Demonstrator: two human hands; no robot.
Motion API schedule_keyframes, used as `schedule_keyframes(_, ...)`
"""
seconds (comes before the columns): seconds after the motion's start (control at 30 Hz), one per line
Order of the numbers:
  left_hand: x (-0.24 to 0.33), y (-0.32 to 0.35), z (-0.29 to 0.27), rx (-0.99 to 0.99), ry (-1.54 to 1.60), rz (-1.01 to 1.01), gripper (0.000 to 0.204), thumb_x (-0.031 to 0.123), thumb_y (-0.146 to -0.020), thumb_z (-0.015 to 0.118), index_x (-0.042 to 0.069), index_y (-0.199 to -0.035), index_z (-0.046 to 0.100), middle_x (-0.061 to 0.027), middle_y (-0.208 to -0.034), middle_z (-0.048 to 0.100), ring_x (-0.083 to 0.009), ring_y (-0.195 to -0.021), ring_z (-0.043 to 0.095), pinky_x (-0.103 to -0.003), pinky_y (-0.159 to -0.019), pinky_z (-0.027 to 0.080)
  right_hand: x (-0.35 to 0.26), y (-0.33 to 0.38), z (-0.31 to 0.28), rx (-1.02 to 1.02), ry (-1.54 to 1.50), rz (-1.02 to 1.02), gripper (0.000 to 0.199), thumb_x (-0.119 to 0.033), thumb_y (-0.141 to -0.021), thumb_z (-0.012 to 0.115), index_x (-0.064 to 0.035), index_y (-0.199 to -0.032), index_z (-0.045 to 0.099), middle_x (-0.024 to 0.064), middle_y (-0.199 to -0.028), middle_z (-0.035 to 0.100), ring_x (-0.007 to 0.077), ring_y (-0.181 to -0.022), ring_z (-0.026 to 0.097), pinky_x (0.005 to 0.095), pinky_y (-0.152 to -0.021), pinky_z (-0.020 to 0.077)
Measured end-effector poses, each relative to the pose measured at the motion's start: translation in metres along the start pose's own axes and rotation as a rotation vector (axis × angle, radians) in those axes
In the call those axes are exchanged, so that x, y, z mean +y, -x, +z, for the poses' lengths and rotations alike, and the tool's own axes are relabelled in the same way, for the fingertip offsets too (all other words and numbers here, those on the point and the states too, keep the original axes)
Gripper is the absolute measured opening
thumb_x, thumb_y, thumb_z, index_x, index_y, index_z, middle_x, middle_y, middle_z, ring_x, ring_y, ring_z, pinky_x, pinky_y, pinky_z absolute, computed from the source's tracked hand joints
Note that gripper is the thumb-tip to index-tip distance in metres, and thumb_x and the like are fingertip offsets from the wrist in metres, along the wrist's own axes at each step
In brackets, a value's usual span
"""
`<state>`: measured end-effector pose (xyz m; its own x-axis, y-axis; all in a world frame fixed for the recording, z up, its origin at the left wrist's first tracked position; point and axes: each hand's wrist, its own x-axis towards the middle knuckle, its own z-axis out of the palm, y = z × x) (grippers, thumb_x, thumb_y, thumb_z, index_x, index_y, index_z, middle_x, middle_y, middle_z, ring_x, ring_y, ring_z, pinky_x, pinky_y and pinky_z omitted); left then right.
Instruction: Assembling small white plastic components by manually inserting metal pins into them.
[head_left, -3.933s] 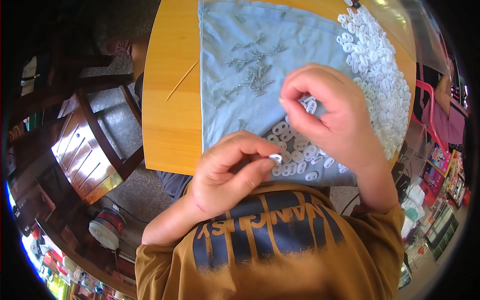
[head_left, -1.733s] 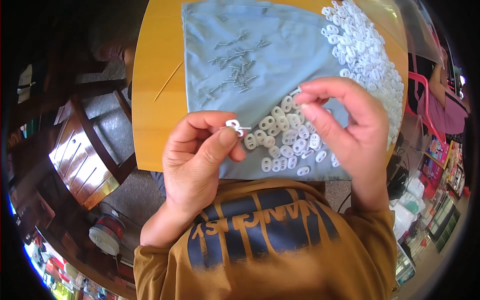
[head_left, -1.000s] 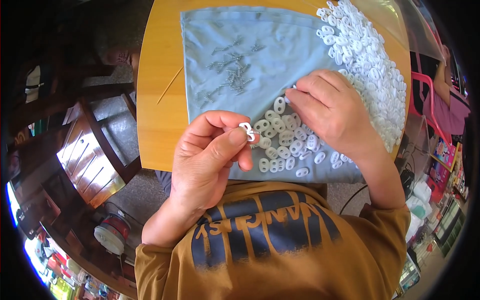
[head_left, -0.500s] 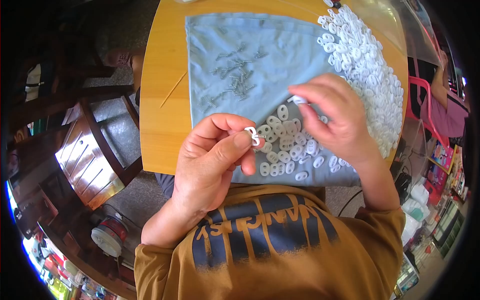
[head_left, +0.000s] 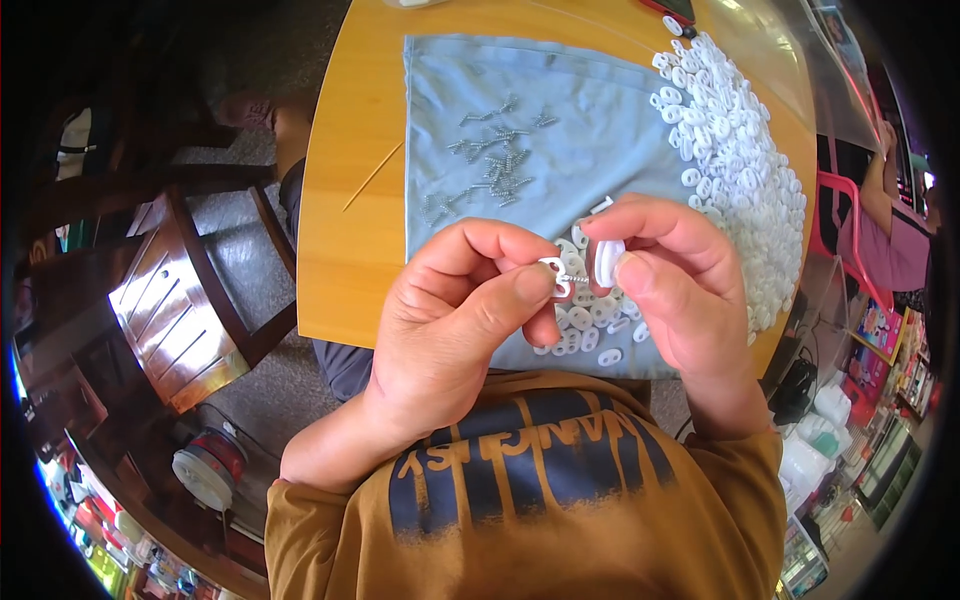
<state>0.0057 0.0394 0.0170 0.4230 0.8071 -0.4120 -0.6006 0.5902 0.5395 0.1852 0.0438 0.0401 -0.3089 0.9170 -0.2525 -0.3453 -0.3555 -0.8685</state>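
Observation:
My left hand (head_left: 470, 315) pinches a small white plastic piece with two holes (head_left: 552, 270) between thumb and forefinger. A thin coiled metal spring (head_left: 575, 279) sticks out of it to the right. Just opposite, my right hand (head_left: 680, 280) grips a white oval plastic piece (head_left: 608, 262) with thumb and fingers, its edge close to the spring's tip. A small white stem-like part (head_left: 601, 205) juts above my right fingertips. Below both hands, loose white two-hole ovals (head_left: 580, 318) lie on a blue-grey cloth (head_left: 540, 75), partly hidden by my fingers.
Several metal springs (head_left: 505, 160) are scattered on the cloth. A large heap of white ovals (head_left: 745, 170) covers the right side of the wooden table (head_left: 345, 250). A thin wooden stick (head_left: 372, 176) lies at left. Beside the table stands a wooden chair (head_left: 180, 310); another person's arm (head_left: 878, 175) shows at right.
My right hand has moved left and down with its white piece, up to the spring in my left hand. My left hand has shifted slightly right.

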Motion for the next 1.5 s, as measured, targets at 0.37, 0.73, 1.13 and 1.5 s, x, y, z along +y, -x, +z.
schedule_keyframes(0.37, -0.002, 0.001, 0.001, 0.035, -0.019, 0.085, 0.01, 0.007, -0.086, 0.055, 0.002, -0.094, 0.053, -0.0107, -0.08, 0.061, -0.0156, -0.06, 0.057, -0.025, -0.057, 0.047, 0.009, -0.004, -0.004, -0.088, 0.219, -0.155, 0.025, 0.0, -0.084, 0.056, 0.005, -0.108, 0.055, 0.0062, -0.093, 0.055, 0.0086, -0.081, 0.052, 0.0218, -0.073, 0.0417)
schedule_keyframes(0.73, -0.009, -0.006, 0.001, 0.034, 0.095, 0.09, 0.009, 0.007, -0.088, 0.051, 0.003, -0.096, 0.053, -0.0101, -0.082, 0.061, -0.0182, -0.064, 0.059, -0.028, -0.06, 0.05, 0.024, 0.0, 0.002, -0.017, 0.003, -0.115, 0.017, 0.002, -0.086, 0.053, 0.0026, -0.103, 0.055, 0.0071, -0.099, 0.057, 0.0105, -0.091, 0.055, 0.0236, -0.079, 0.0451)
schedule_keyframes(1.13, -0.012, -0.002, -0.005, 0.062, -0.025, 0.196, 0.011, 0.007, -0.087, 0.053, 0.001, -0.097, 0.053, -0.011, -0.083, 0.061, -0.0179, -0.065, 0.059, -0.027, -0.061, 0.05, 0.021, 0.0, 0.011, 0.073, -0.056, -0.17, 0.019, 0.001, -0.085, 0.056, 0.0029, -0.103, 0.055, 0.0068, -0.096, 0.059, 0.01, -0.09, 0.054, 0.0234, -0.078, 0.0451)
schedule_keyframes(1.5, -0.014, 0.001, -0.007, 0.058, -0.069, 0.277, 0.011, 0.003, -0.086, 0.055, -0.001, -0.097, 0.054, -0.006, -0.084, 0.06, -0.0105, -0.07, 0.058, -0.023, -0.067, 0.049, 0.022, -0.005, 0.011, 0.102, 0.651, -0.518, 0.025, 0.004, -0.075, 0.063, 0.001, -0.099, 0.059, 0.009, -0.086, 0.061, 0.0167, -0.077, 0.059, 0.0255, -0.066, 0.0461)
